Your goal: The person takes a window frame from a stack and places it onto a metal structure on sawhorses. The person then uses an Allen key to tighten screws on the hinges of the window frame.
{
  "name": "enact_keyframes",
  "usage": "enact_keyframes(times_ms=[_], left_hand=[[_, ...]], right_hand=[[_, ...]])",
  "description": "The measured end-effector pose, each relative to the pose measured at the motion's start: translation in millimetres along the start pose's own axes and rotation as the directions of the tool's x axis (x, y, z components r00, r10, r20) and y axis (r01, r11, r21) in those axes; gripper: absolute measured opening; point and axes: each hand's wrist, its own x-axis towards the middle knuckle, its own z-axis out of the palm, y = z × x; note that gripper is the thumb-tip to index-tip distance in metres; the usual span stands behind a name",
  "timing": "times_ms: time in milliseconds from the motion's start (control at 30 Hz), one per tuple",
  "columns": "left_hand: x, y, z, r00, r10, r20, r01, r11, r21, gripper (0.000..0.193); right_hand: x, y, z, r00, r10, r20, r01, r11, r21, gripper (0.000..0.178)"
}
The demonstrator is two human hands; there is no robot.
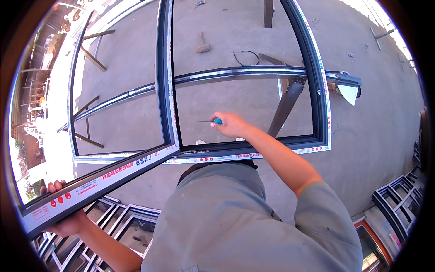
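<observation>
My left hand (70, 224) grips the lower left rail of a dark window sash (93, 185) with white printed film along it, fingers over the top and palm underneath. The sash stands swung out at an angle from a larger dark window frame (290, 150) lying level in front of me. In my right hand (233, 124) is a small screwdriver (217, 121) with a teal handle. Its thin shaft points left. That hand hovers over the frame's opening, apart from the rails.
A long bar (240, 71) runs crosswise beneath the frame, with a dark stand leg (288, 104) at the right. A mallet (203, 47) and a black cord (248, 54) lie on the concrete floor. More frames lie at lower left (129, 215) and lower right (398, 199).
</observation>
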Motion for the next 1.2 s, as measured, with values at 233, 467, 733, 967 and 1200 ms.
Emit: enact_keyframes(times_ms=[233,467,733,967,1200], left_hand=[[-4,-14,-27,0.947,0.037,-0.319,-0.009,0.996,0.09,0.095],[-8,0,-32,0.875,-0.012,-0.485,0.135,0.966,0.22,0.094],[-16,15,-49,0.842,-0.142,-0.52,0.234,0.965,0.115,0.06],[-10,17,-40,0.842,-0.205,-0.5,0.257,0.966,0.038,0.055],[-8,-5,-13,0.73,-0.019,-0.683,0.18,0.97,0.165,0.049]], right_hand=[[4,29,31,0.978,-0.106,0.179,0.108,0.994,-0.003,0.057],[22,35,28,0.882,-0.293,0.368,0.273,0.956,0.107,0.052],[48,67,65,0.812,-0.477,0.337,0.425,0.878,0.219,0.03],[63,77,87,0.888,-0.184,0.421,-0.015,0.904,0.428,0.038],[52,55,98,0.948,-0.108,0.3,-0.021,0.918,0.396,0.043]])
